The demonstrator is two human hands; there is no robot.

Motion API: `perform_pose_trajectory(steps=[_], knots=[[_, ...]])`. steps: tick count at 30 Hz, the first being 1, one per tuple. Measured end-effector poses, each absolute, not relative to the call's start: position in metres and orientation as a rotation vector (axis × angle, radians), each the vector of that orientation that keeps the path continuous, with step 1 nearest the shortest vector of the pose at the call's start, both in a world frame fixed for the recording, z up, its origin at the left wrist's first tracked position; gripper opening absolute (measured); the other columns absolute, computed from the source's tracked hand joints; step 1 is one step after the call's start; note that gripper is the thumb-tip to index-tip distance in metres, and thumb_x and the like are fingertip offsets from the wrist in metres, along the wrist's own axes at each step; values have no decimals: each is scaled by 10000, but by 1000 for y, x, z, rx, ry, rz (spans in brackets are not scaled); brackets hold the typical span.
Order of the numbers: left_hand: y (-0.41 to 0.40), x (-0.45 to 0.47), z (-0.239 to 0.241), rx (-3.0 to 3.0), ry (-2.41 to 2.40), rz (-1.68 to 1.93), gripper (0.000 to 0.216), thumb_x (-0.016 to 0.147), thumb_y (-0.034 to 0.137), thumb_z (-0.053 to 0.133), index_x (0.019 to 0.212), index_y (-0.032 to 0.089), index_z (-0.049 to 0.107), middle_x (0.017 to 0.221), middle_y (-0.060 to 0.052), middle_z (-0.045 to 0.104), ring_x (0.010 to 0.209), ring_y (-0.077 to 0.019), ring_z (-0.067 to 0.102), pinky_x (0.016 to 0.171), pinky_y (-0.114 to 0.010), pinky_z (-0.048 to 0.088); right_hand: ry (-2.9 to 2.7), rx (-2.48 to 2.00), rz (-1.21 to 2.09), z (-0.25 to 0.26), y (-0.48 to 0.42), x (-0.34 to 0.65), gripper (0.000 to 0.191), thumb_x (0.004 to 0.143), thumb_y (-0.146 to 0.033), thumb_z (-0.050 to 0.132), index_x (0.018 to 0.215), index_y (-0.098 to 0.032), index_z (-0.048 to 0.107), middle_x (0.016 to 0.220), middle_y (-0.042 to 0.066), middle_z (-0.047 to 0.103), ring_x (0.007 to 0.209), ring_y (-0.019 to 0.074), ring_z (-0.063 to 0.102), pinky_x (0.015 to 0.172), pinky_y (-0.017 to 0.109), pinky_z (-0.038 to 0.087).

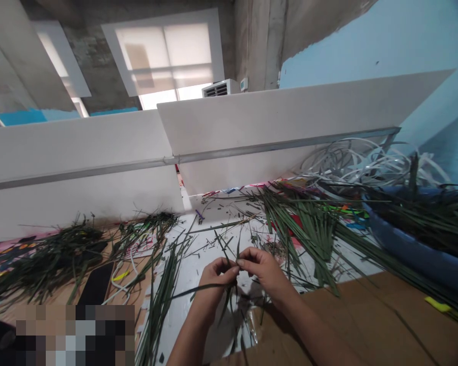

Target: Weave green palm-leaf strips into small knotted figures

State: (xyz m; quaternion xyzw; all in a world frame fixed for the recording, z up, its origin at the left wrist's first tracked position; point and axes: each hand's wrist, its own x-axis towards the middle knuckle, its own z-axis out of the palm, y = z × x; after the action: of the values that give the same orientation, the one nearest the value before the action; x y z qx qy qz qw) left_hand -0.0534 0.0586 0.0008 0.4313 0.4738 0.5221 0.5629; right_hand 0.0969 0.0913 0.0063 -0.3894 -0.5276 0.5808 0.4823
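Several narrow green leaf strips (189, 292) cross between my hands above the white work surface. My left hand (216, 274) is closed on them, thumb against fingers, with one long strip reaching out to the left and others hanging below. Fingertips of my right hand (262, 268) pinch the same strips where they meet, touching my left fingertips. The exact crossing of the strips is partly hidden by the fingers. Left of my hands lies a loose bundle of long strips (162, 300); to the right is a broader pile of strips (315, 229).
A blue basin (400, 256) full of dark strips stands at the right, with coiled white bands (339, 160) behind it. A phone (95, 283) and white cable (132, 278) lie left. Cardboard (351, 320) covers the near right. White panels (290, 114) border the back.
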Motion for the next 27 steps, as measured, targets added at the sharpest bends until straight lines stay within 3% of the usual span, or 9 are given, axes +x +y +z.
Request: perform_pose_trajectory(steps=[15,20,27], knots=[[65,-55,-4,1227,1255,1307,208,671,337,746,636,169,628,573,24,569,565,-132,487,544,-239,356,-1340,-1004,1373,3,92,95,137,609,-302,691,653,-175,666,575,-25,587,541,139,525,508,266,432],[59,-53,-1,1451,1343,1305,160,782,317,642,700,182,619,659,4,609,664,-169,535,632,-272,405,-1313,-1000,1390,2,94,95,140,597,-301,691,655,-181,649,582,-29,604,497,130,541,480,259,440],[53,-50,0,1748,1566,1291,98,818,237,556,785,198,640,791,-35,648,793,-218,591,709,-312,409,-1319,-1006,1331,-2,94,93,117,612,-298,647,636,-190,610,553,-36,593,451,136,563,458,264,451]])
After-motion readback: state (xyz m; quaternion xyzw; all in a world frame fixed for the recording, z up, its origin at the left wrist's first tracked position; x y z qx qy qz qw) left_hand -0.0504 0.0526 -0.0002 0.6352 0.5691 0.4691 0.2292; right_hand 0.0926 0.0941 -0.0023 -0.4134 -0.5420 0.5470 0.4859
